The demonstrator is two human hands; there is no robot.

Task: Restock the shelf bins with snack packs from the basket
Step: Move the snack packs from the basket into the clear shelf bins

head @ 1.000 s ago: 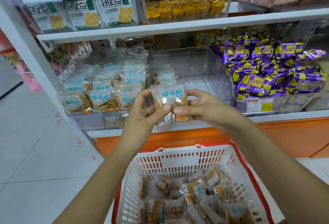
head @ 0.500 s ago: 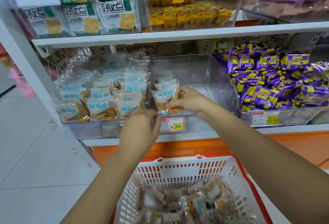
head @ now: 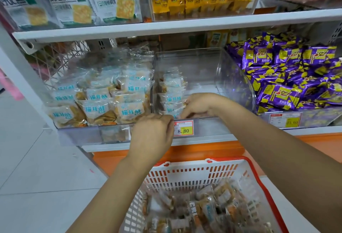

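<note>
While right hand point(head: 199, 105) pinches snack pack point(head: 172, 111), left hand point(head: 151, 134) grip unclear — shelf point(head: 203, 140), tiled floor point(head: 37, 177).

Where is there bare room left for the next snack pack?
The middle bin is bare across its right half, from the row of packs on its left side to its clear right wall. Crowded: the heaped left bin and the purple packs.
</note>
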